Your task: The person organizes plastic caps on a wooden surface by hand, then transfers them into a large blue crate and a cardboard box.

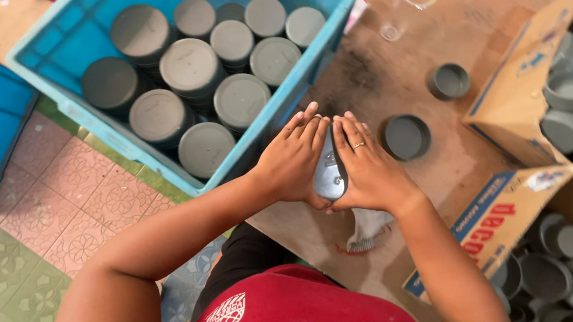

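You hold a grey round cap [329, 171] on edge between both palms, above the near edge of the wooden worktop [391, 79]. Your left hand [292, 159] and right hand [366, 167] press flat against it from either side, fingers straight and pointing away from you, so each grip is a flat clamp on the cap. Two open grey caps [406, 137] lie just beyond on the worktop. To the left sits a blue crate [83, 111] of stacked caps; to the right, cardboard boxes [505, 81] full of grey fittings.
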